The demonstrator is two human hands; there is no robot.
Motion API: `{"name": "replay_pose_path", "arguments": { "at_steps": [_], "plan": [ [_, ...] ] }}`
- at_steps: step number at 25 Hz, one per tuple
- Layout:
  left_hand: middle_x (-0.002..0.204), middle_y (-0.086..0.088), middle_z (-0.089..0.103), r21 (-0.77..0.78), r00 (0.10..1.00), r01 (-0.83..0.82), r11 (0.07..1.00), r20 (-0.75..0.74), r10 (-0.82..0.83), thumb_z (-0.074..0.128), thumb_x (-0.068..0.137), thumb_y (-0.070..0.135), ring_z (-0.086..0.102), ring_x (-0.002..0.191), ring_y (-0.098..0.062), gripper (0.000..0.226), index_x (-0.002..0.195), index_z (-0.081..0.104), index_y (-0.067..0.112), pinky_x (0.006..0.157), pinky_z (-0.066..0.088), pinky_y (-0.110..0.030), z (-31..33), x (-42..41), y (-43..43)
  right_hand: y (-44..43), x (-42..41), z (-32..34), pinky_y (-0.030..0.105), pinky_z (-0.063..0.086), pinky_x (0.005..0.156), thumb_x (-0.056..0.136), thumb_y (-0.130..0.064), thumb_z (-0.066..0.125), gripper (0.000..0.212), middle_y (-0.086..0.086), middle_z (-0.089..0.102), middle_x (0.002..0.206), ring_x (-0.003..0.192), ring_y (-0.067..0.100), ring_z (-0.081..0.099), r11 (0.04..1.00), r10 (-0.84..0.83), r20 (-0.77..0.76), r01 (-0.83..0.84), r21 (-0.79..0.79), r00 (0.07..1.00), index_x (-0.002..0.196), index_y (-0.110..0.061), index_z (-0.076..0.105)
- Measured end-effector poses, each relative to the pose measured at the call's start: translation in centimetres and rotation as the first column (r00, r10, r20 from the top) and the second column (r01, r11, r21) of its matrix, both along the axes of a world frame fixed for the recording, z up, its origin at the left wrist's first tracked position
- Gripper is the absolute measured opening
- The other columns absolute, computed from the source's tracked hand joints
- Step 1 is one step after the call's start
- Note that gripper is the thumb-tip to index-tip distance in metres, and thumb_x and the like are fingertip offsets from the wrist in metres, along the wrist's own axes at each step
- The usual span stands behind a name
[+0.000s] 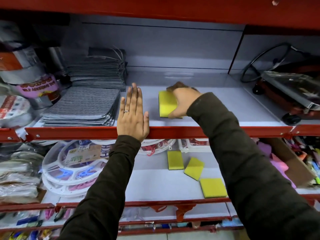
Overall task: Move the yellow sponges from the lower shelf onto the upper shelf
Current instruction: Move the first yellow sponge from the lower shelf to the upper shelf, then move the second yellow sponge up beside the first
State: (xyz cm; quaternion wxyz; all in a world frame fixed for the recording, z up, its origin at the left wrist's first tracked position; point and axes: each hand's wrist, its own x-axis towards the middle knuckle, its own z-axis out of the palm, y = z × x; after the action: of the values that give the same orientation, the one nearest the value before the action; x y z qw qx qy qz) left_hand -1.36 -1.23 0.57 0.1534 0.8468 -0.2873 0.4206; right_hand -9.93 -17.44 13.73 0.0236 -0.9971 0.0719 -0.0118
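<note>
One yellow sponge (167,103) lies flat on the grey upper shelf (225,110), and my right hand (183,99) grips its right side with thumb and fingers. My left hand (132,113) rests flat and open over the shelf's red front rail (78,132), fingers pointing to the back, a ring on one finger. On the lower shelf (155,184) lie three yellow sponges with dark green undersides: one at the back (175,160), one tilted in the middle (194,168), one near the front edge (213,187).
Stacks of grey striped cloths (83,108) fill the upper shelf left of my left hand, with tape rolls (26,80) beyond. A red wheeled item in plastic (287,94) sits at the right. White round clip hangers (72,167) crowd the lower shelf's left side.
</note>
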Motion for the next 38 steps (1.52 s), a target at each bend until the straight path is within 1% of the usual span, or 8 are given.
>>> {"name": "replay_pose_path", "arguments": {
  "at_steps": [6,10,13,16,21,29,35,38],
  "plan": [
    [0.169,-0.021,0.012,0.029,1.0,-0.001,1.0,0.0,0.001,0.028,0.098,0.032,0.007,0.158,-0.029,0.073,0.16,0.007,0.0,0.128,-0.008,-0.038,-0.2,0.4,0.0,0.0,3.7,-2.9,0.033,0.039,0.11,0.069,-0.042,0.079,0.096,0.005,0.039,0.155,0.14,0.023,0.04,0.997,0.057,-0.23,-0.044,0.062,0.972,0.15,-0.015,0.034],
    [0.168,-0.021,0.014,0.024,1.0,0.01,1.0,0.001,-0.01,0.025,0.099,0.032,0.012,0.156,-0.032,0.071,0.16,0.01,-0.001,0.128,-0.009,-0.037,0.0,0.1,0.0,-0.1,0.3,-1.6,0.031,0.042,0.108,0.069,-0.033,0.084,0.091,0.003,0.045,0.149,0.132,0.021,0.048,0.975,0.086,0.048,-0.094,0.2,0.995,0.147,-0.02,0.038],
    [0.167,-0.022,0.017,0.018,0.999,0.03,0.999,0.023,-0.03,0.025,0.1,0.031,0.014,0.156,-0.033,0.069,0.159,0.013,-0.002,0.128,-0.009,-0.036,0.0,-0.1,0.0,-0.1,-4.8,-2.6,0.011,0.05,0.082,0.068,-0.019,0.085,0.065,-0.003,0.065,0.124,0.102,0.015,0.063,0.786,0.164,0.209,-0.255,0.563,0.964,0.127,-0.022,0.059],
    [0.167,-0.022,0.018,0.038,0.999,0.028,0.999,0.033,-0.029,0.026,0.1,0.031,0.014,0.155,-0.033,0.069,0.159,0.014,-0.002,0.128,-0.01,-0.035,-0.1,0.0,-0.1,-0.1,-8.3,-7.9,0.011,0.051,0.08,0.069,-0.018,0.086,0.059,-0.006,0.067,0.127,0.113,0.013,0.065,0.554,0.313,-0.197,-0.011,0.832,0.929,0.122,-0.03,0.062],
    [0.167,-0.023,0.019,0.035,0.999,0.03,0.999,0.024,-0.031,0.027,0.1,0.031,0.014,0.155,-0.033,0.069,0.159,0.014,-0.001,0.128,-0.01,-0.035,-0.2,0.3,-0.1,-2.1,-4.5,-19.5,0.032,0.036,0.115,0.074,-0.025,0.082,0.095,0.008,0.035,0.158,0.143,0.026,0.038,0.915,-0.018,-0.547,0.234,0.329,0.837,0.152,-0.01,0.029],
    [0.166,-0.023,0.02,0.046,0.998,0.046,0.998,0.035,-0.048,0.02,0.1,0.034,0.014,0.156,-0.033,0.069,0.159,0.017,-0.002,0.128,-0.007,-0.037,-0.7,0.9,-0.2,-4.3,2.7,-29.1,0.045,0.013,0.125,0.081,-0.017,0.076,0.108,0.013,0.005,0.166,0.153,0.026,0.011,0.985,-0.082,-0.628,0.159,0.067,0.774,0.155,-0.003,-0.001],
    [0.166,-0.023,0.021,0.036,0.999,0.042,0.998,0.03,-0.043,0.017,0.101,0.037,0.015,0.156,-0.033,0.07,0.159,0.018,-0.002,0.129,-0.003,-0.039,-0.9,1.1,-0.3,-3.7,4.3,-31.6,0.054,0.009,0.122,0.1,-0.011,0.029,0.055,0.01,0.034,0.157,0.144,0.026,0.034,0.985,-0.168,-0.51,0.169,-0.045,0.844,0.154,-0.007,0.017],
    [0.166,-0.023,0.021,0.036,0.999,0.043,0.998,0.027,-0.044,0.017,0.101,0.037,0.015,0.156,-0.034,0.07,0.159,0.019,-0.002,0.129,-0.002,-0.039,-0.8,1.1,-0.3,-3.0,2.9,-31.6,0.054,0.009,0.122,0.091,-0.016,0.057,0.075,0.013,0.035,0.154,0.143,0.028,0.035,0.981,-0.187,-0.493,0.187,-0.051,0.85,0.152,-0.005,0.017]
  ]
}}
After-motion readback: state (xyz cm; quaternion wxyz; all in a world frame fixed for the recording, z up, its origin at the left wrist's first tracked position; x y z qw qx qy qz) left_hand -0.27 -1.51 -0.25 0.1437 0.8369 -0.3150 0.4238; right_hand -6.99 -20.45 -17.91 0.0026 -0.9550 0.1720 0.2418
